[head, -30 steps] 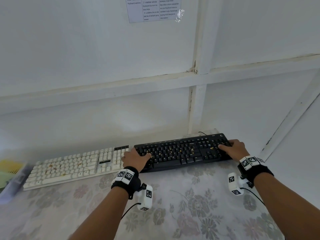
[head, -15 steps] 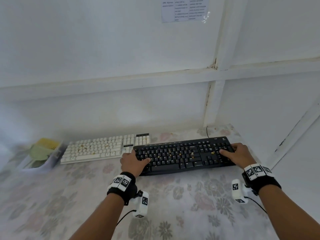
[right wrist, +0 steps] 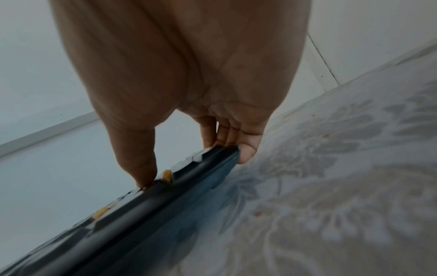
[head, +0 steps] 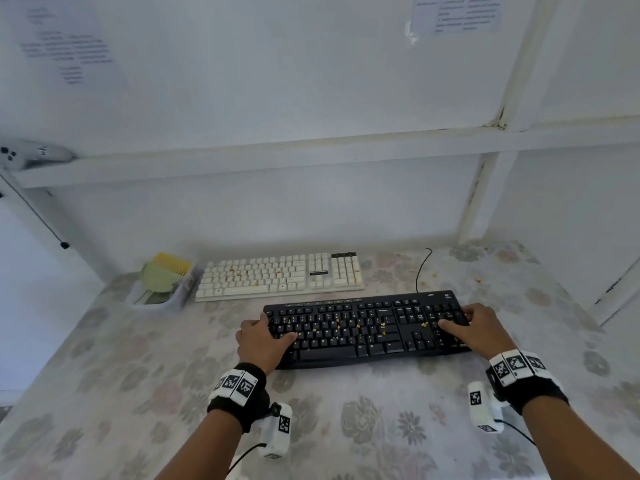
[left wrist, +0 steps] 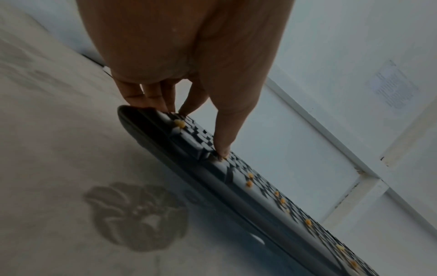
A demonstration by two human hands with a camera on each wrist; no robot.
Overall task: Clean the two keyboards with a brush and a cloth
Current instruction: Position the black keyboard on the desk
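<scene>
A black keyboard (head: 363, 327) strewn with yellow crumbs lies on the flowered tablecloth, in front and to the right of a white keyboard (head: 277, 275) that also has crumbs. My left hand (head: 277, 329) grips the black keyboard's left end, thumb on the keys. My right hand (head: 457, 320) grips its right end. In the left wrist view the left hand (left wrist: 189, 119) has its fingers at the black keyboard's (left wrist: 236, 196) end edge. In the right wrist view the right hand (right wrist: 189, 164) curls its fingers round the black keyboard's (right wrist: 141, 224) end.
Left of the white keyboard a small tray (head: 173, 301) holds a yellow brush (head: 171, 263) and a green cloth (head: 157, 277). The keyboard's cable (head: 420, 268) runs back toward the wall. Loose crumbs (head: 479, 280) lie at the back right. White walls close off the back and right.
The black keyboard has slid toward me in both hands, away from the white keyboard it stood beside. The tray with the brush has come into view.
</scene>
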